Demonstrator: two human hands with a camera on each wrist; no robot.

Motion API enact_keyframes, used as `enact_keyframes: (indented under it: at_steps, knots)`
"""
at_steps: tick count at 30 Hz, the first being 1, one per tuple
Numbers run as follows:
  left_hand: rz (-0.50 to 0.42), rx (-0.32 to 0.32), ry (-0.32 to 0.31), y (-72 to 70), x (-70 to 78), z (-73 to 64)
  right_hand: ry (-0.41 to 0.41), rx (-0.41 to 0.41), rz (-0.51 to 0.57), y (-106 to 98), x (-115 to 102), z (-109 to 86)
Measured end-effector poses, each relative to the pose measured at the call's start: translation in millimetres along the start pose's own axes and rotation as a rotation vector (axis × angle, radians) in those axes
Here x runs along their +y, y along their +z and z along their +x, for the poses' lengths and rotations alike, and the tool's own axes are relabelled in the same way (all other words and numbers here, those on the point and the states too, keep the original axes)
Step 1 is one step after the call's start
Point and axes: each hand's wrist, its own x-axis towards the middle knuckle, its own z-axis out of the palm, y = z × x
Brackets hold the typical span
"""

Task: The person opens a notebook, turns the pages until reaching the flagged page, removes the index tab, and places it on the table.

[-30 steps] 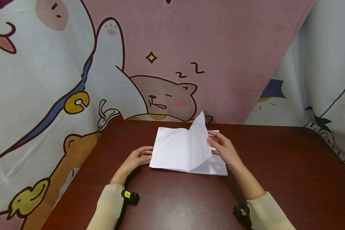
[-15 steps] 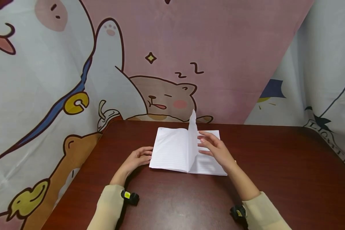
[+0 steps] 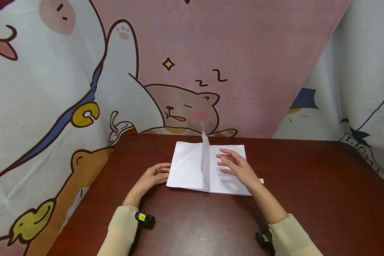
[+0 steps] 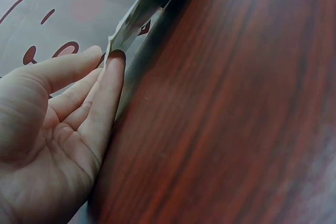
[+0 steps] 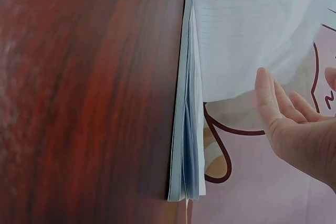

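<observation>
An open notebook [image 3: 188, 170] with white ruled pages lies on the table. One page [image 3: 205, 160] stands nearly upright along its middle fold, its top tip leaning left. At the left edge, my left hand [image 3: 154, 176] holds the notebook's side; in the left wrist view, that edge [image 4: 126, 32] sits between thumb and fingers. Over the right-hand page hovers my right hand [image 3: 238, 168], fingers spread and loosely bent, holding nothing. Seen from the right wrist, the raised page [image 5: 247, 51] spreads out beyond the fingertips [image 5: 262, 77], above the stacked sheets [image 5: 190, 129].
The dark red-brown table [image 3: 198, 224] surrounds the notebook. Behind it hangs a cartoon-printed cloth [image 3: 243, 71]. A small pale yellow tab [image 3: 261, 181] shows past the notebook's right side. Black wrist cameras [image 3: 144, 219] are strapped at both sleeves.
The raised page has swung from the right side to past upright, leaning left. My right hand moved left with it, then came away from the page. The left hand has stayed put.
</observation>
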Motion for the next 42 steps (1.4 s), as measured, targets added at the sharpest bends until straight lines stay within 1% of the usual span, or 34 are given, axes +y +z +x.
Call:
enact_keyframes:
  at_steps: [8,12,17,24,32,42]
  knots:
    - [0.001,-0.007,0.005,-0.9,-0.5,0.0,-0.007,-0.008,-0.004,-3.1,2.6,-0.9]
    - [0.003,-0.009,0.004,-1.1,-0.6,-0.3,-0.001,-0.001,-0.018,-5.3,2.7,-1.2]
    - [0.002,-0.009,0.000,-1.1,-0.4,-0.6,0.011,0.009,-0.010,-8.1,1.6,-2.1]
    - [0.003,-0.009,0.000,-1.3,-1.1,-0.4,-0.001,0.025,-0.002,-12.5,1.3,-2.6]
    - [0.005,-0.006,-0.006,-1.7,-2.3,0.2,0.044,0.067,-0.012,-17.8,0.6,-3.4]
    - [0.014,0.002,-0.011,-0.6,-0.6,0.8,-0.004,0.082,-0.037,-28.0,-1.3,-7.7]
